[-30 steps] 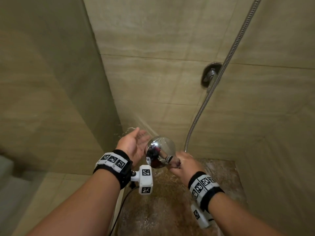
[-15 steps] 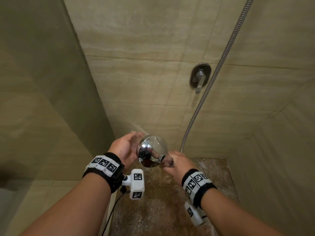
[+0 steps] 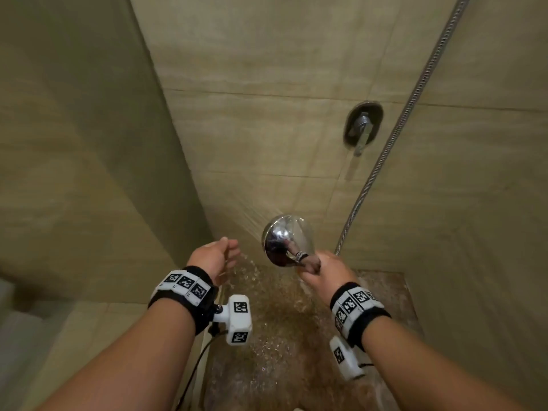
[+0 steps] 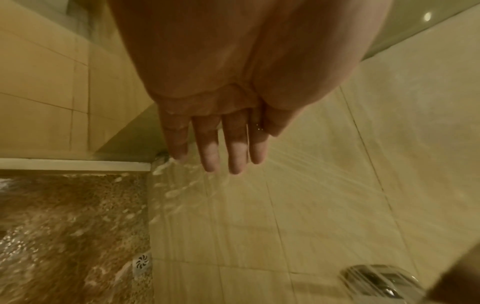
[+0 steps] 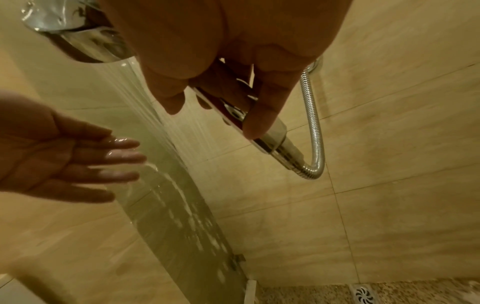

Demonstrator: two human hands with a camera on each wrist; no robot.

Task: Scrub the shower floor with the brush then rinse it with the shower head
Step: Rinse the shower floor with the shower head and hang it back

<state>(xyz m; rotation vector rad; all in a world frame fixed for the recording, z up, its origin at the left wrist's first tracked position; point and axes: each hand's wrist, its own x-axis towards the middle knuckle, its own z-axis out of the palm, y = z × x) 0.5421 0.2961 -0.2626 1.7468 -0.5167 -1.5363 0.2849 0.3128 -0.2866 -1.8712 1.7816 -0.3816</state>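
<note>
My right hand grips the handle of the chrome shower head, whose round face sprays water down and to the left. My left hand is held out flat to the left of the head, fingers straight and wet at the edge of the spray. Below lies the brown pebbled shower floor, wet and splashing. No brush is in view.
A metal hose runs from the handle up the beige tiled back wall, past a chrome valve lever. A glass panel stands on the left. A square drain sits in the floor near the wall corner.
The shower head and my right hand have shifted right, away from my left hand, which was close against the head before. The camera has turned left.
</note>
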